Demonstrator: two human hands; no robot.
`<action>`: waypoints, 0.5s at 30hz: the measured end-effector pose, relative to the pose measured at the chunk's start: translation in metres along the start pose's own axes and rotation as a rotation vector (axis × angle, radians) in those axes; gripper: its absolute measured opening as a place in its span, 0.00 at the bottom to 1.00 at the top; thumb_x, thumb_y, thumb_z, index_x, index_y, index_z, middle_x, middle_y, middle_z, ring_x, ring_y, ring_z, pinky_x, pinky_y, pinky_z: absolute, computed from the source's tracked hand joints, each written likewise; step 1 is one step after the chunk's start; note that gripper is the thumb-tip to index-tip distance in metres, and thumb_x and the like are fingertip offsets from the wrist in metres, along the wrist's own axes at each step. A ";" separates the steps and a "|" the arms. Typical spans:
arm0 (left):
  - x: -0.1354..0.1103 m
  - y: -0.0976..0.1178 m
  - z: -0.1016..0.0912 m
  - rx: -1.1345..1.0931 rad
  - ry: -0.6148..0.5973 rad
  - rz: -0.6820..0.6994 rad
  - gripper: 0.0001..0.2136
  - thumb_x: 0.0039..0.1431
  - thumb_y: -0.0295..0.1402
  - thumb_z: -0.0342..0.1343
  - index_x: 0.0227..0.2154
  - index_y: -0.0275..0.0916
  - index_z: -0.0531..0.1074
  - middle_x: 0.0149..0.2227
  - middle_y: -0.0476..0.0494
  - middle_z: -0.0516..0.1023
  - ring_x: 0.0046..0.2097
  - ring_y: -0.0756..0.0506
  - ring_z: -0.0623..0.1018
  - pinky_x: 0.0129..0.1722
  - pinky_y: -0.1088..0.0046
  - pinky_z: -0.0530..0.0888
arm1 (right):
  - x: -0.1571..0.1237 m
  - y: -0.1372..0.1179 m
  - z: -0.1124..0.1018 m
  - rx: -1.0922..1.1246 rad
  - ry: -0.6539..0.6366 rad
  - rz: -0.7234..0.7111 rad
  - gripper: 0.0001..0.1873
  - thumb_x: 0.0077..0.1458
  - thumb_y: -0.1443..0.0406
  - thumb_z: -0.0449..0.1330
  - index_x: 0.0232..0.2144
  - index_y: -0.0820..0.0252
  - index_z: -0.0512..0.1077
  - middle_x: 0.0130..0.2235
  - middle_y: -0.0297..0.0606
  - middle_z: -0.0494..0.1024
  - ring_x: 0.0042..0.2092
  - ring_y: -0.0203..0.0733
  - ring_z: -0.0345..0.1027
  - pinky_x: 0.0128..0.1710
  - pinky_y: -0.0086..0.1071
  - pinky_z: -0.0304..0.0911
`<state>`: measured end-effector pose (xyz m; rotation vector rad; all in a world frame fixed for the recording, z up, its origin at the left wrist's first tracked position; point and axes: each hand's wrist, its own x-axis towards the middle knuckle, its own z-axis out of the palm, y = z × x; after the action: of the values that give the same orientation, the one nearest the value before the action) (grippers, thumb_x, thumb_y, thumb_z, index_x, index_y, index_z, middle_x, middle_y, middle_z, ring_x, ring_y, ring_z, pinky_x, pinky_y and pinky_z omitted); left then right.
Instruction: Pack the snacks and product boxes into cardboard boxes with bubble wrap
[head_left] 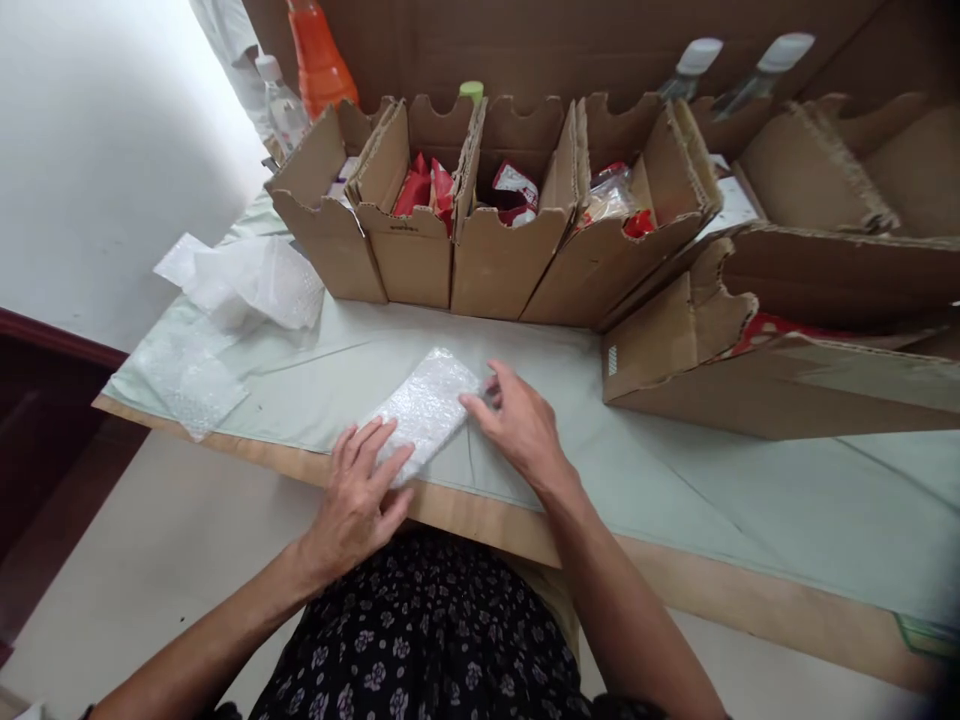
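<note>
While the packet (437, 392) lies near the front of the worktop (675, 480), the left hand (361, 500), grip spread over its near end, best steadies it with light, even pressure; whether the right hand (519, 415), narrowly curled at the far end, pinches it, I cannot tell.

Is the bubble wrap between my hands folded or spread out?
Folded: the bubble wrap forms a compact, thick packet, left hand on its near end, right hand at its right corner.

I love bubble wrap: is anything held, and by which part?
Can't tell: left fingers rest on the wrapped packet; right fingers may grip its far end.
</note>
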<state>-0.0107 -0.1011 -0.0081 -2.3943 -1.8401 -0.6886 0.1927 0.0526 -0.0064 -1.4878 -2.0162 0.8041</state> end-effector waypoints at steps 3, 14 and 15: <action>-0.012 -0.010 -0.003 0.026 0.052 -0.105 0.15 0.64 0.24 0.58 0.53 0.38 0.71 0.63 0.25 0.69 0.64 0.28 0.71 0.59 0.41 0.74 | 0.007 -0.013 0.013 -0.053 -0.044 -0.116 0.10 0.58 0.64 0.61 0.42 0.56 0.78 0.35 0.38 0.83 0.39 0.48 0.76 0.44 0.40 0.67; 0.044 0.013 0.015 -0.189 0.137 0.106 0.13 0.62 0.20 0.58 0.48 0.39 0.73 0.57 0.33 0.76 0.61 0.34 0.75 0.61 0.44 0.74 | -0.131 0.074 -0.063 -0.295 0.477 -0.006 0.18 0.67 0.54 0.58 0.51 0.59 0.74 0.55 0.51 0.79 0.53 0.55 0.75 0.48 0.48 0.70; 0.049 0.020 0.016 -0.203 0.147 0.134 0.13 0.62 0.19 0.58 0.48 0.38 0.73 0.58 0.33 0.75 0.62 0.34 0.74 0.62 0.45 0.73 | -0.131 0.070 -0.063 -0.306 0.484 -0.038 0.16 0.68 0.56 0.58 0.52 0.59 0.74 0.56 0.51 0.79 0.55 0.55 0.74 0.50 0.48 0.70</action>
<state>0.0220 -0.0574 0.0002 -2.4808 -1.6070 -1.0518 0.3195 -0.0471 -0.0191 -1.6104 -1.8353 0.0951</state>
